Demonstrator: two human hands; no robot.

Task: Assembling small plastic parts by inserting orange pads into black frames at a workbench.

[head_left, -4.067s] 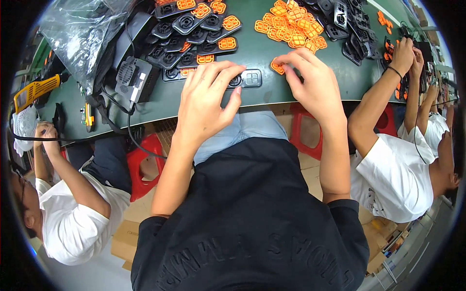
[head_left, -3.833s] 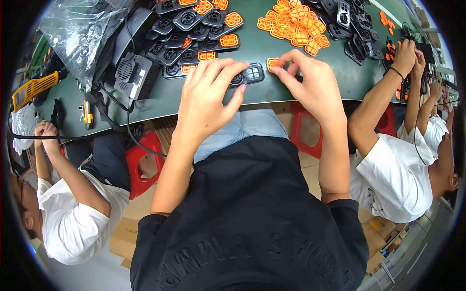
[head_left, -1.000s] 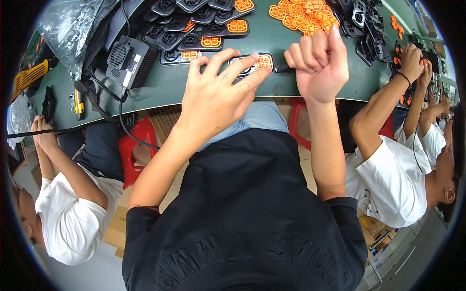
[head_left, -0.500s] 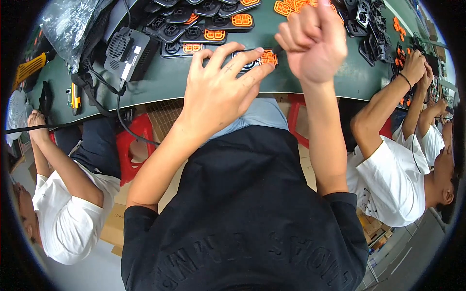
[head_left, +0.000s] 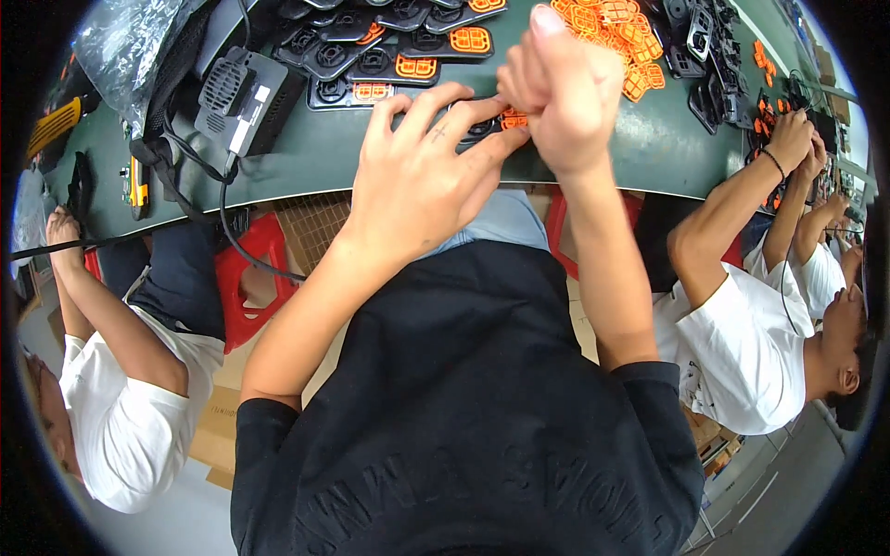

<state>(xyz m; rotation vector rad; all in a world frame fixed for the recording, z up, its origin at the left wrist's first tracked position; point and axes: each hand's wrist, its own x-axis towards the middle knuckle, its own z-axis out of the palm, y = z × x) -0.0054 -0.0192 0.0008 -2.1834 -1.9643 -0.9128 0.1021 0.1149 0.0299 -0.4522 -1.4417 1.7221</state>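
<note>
My left hand (head_left: 422, 171) bends its fingers around a black plastic casing (head_left: 478, 132) on the green table, holding it in place. An orange grid-shaped insert (head_left: 513, 119) shows at the casing's right end, partly covered. My right hand (head_left: 567, 107) is closed in a fist with its thumb up, right over that end and close to my left fingertips. Whatever sits inside the right fist is hidden by the fingers and some blur.
Rows of black casings (head_left: 338, 60) with orange inserts lie at the back. A heap of loose orange inserts (head_left: 616, 28) is beyond my right hand, with more black parts (head_left: 706, 60) farther right. A black power adapter (head_left: 248, 100) with cables stands left. Co-workers sit on both sides.
My right hand has moved left, from beside the casing to over its orange end, uncovering more of the orange heap. My left hand stays on the casing.
</note>
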